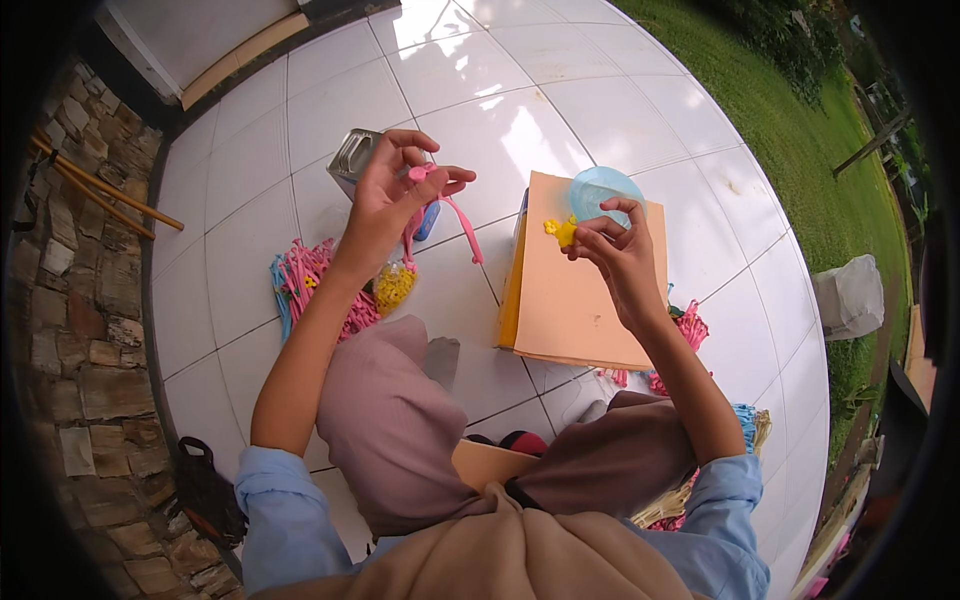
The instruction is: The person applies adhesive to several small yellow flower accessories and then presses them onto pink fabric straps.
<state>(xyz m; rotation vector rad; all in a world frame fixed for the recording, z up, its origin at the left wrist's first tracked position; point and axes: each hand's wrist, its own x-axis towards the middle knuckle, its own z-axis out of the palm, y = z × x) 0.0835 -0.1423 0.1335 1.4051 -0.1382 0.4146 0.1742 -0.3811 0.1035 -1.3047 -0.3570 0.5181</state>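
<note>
My left hand (385, 205) is raised with a thin, bendy pink strip (466, 232) pinched between thumb and fingers. The strip has a rounded end near the thumb, and its tail hangs down. Above a peach-coloured board (585, 300), my right hand (622, 258) pinches a small yellow piece (564, 233) with a bumpy, flower-like edge. Whether that is one piece or several is too small to tell. A translucent light-blue round dish (606, 187) sits at the board's far edge, just beyond my right hand.
Left of my knees lie a bundle of pink strips (310, 278) and a clear bag of yellow pieces (395, 288). Behind my left hand stands a metal tin (350, 158), near a blue object (428, 220). More pink strips (692, 325) lie right of the board. A white sack (848, 297) stands farther right.
</note>
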